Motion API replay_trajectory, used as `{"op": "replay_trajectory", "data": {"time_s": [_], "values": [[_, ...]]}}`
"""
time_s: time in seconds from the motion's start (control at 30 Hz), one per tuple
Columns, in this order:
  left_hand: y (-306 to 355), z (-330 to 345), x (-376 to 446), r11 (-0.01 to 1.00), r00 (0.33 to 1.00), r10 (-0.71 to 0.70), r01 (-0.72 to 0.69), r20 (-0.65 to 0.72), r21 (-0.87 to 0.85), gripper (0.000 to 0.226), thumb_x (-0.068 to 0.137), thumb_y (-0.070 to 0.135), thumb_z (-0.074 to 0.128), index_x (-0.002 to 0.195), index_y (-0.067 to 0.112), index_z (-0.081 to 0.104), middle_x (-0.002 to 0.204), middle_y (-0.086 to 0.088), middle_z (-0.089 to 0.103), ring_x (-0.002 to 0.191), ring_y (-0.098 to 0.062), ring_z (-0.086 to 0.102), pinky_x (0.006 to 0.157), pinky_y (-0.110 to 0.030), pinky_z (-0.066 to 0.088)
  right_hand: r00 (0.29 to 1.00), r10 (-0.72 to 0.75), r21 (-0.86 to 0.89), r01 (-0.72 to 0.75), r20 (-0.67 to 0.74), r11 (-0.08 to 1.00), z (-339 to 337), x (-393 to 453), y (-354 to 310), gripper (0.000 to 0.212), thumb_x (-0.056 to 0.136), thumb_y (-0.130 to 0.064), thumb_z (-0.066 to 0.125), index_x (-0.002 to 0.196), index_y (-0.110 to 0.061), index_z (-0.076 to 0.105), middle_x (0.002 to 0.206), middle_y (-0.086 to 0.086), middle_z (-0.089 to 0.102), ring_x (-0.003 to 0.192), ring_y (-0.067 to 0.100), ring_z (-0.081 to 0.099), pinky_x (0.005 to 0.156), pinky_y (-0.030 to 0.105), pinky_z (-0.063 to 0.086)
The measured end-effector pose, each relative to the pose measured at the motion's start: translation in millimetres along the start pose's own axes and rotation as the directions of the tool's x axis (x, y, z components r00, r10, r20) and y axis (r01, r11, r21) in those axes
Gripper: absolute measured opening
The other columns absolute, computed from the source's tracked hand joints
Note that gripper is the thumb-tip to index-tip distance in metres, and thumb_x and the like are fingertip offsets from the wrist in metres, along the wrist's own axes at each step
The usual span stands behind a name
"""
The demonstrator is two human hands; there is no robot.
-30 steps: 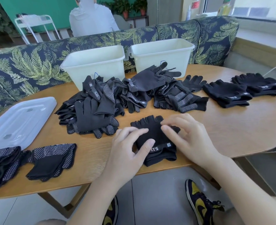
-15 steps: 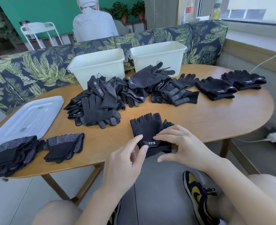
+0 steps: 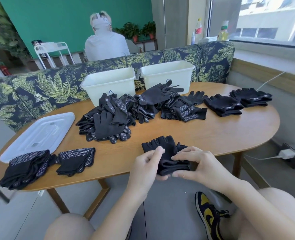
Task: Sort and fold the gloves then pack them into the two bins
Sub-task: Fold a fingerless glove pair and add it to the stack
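A black fingerless glove pair (image 3: 162, 146) lies at the table's near edge, its cuff end hanging past the edge. My left hand (image 3: 147, 168) grips the cuff from the left, thumb on top. My right hand (image 3: 198, 166) pinches the same cuff from the right. A big heap of unsorted black gloves (image 3: 136, 110) fills the table's middle. Two cream bins, the left bin (image 3: 108, 84) and the right bin (image 3: 167, 73), stand behind the heap. Folded fingerless stacks (image 3: 223, 104) (image 3: 250, 97) sit at the right. Dotted folded gloves (image 3: 75, 161) (image 3: 25, 168) lie at the left.
A translucent lid (image 3: 37, 134) lies at the table's left end. The oval wooden table (image 3: 221, 134) is backed by a leaf-print sofa (image 3: 44, 89). A person sits beyond the sofa with their back turned. A cable and plug (image 3: 285, 154) lie on the floor at right.
My hands slid from pressing flat on the glove pair down to its cuff end and now grip it at the table's edge. The camera pulled back and up.
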State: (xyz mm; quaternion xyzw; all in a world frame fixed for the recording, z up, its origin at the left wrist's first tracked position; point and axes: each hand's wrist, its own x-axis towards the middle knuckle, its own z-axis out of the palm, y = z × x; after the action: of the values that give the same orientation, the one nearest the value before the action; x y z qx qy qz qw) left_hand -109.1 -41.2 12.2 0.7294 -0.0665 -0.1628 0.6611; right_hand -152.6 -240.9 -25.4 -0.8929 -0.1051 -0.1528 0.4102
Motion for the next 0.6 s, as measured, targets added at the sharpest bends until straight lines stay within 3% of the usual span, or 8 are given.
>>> {"op": "replay_trajectory", "data": {"time_s": [0.07, 0.17, 0.3, 0.4, 0.5, 0.6], "values": [[-0.5, 2.1, 4.4, 0.995, 0.999, -0.046, 0.046, 0.009, -0.094, 0.016, 0.099, 0.026, 0.065, 0.1, 0.021, 0.08, 0.093, -0.011, 0.073, 0.077, -0.021, 0.072, 0.063, -0.032, 0.06, 1.0, -0.011, -0.006, 0.011, -0.001, 1.0, -1.7, -3.8, -0.5, 0.051, 0.071, -0.063, 0.081, 0.117, -0.046, 0.07, 0.119, -0.033, 0.065, 0.131, -0.004, 0.048, 0.104, 0.009, 0.038], [-0.8, 7.0, 11.4, 0.984, 0.996, -0.08, 0.084, 0.035, -0.159, 0.017, 0.098, 0.013, 0.067, 0.113, 0.015, 0.076, 0.108, -0.015, 0.072, 0.08, -0.02, 0.072, 0.062, -0.028, 0.058, 0.998, 0.06, 0.003, -0.06, -0.029, 0.998, -7.9, -13.6, -3.4, 0.064, 0.074, -0.068, 0.076, 0.132, -0.044, 0.062, 0.129, -0.039, 0.049, 0.13, -0.007, 0.041, 0.101, 0.004, 0.033], [5.0, 16.1, 21.0, 0.977, 0.998, -0.055, 0.059, 0.022, -0.207, 0.024, 0.099, 0.009, 0.064, 0.122, 0.01, 0.069, 0.113, -0.017, 0.072, 0.075, -0.019, 0.074, 0.064, -0.028, 0.058, 0.952, 0.281, 0.157, -0.261, -0.121, 0.952, -16.3, -19.9, -8.6, 0.07, 0.085, -0.074, 0.054, 0.148, -0.047, 0.041, 0.11, -0.019, 0.057, 0.103, -0.004, 0.057, 0.086, 0.015, 0.043], [10.2, 26.3, 26.4, 0.977, 0.999, -0.031, 0.034, 0.018, -0.211, 0.031, 0.099, 0.008, 0.063, 0.13, 0.011, 0.064, 0.121, -0.015, 0.069, 0.074, -0.015, 0.075, 0.063, -0.028, 0.057, 0.919, 0.394, 0.29, -0.381, 0.013, 0.878, -24.0, -14.1, -19.3, 0.065, 0.089, -0.073, 0.046, 0.148, -0.06, 0.024, 0.095, -0.01, 0.073, 0.079, 0.011, 0.071, 0.085, 0.032, 0.054], [13.6, 38.4, 27.2, 0.98, 0.999, 0.0, 0.01, 0.051, -0.196, 0.038, 0.099, 0.007, 0.063, 0.136, 0.014, 0.06, 0.125, -0.014, 0.067, 0.077, -0.015, 0.073, 0.061, -0.028, 0.056, 0.914, 0.403, 0.471, -0.379, 0.052, 0.797, -30.0, -6.2, -28.8, 0.063, 0.089, -0.068, 0.051, 0.148, -0.056, 0.03, 0.113, -0.006, 0.073, 0.086, 0.025, 0.076, 0.085, 0.043, 0.06], [17.9, 46.3, 25.7, 0.987, 0.994, 0.055, -0.041, 0.09, -0.155, 0.046, 0.097, 0.005, 0.063, 0.139, 0.022, 0.057, 0.122, -0.012, 0.069, 0.08, -0.018, 0.073, 0.06, -0.029, 0.055, 0.913, 0.408, 0.595, -0.324, -0.007, 0.736, -40.7, 0.6, -35.9, 0.043, 0.098, -0.052, 0.052, 0.14, -0.04, 0.05, 0.114, -0.002, 0.072, 0.093, 0.025, 0.075, 0.085, 0.049, 0.062]]}}
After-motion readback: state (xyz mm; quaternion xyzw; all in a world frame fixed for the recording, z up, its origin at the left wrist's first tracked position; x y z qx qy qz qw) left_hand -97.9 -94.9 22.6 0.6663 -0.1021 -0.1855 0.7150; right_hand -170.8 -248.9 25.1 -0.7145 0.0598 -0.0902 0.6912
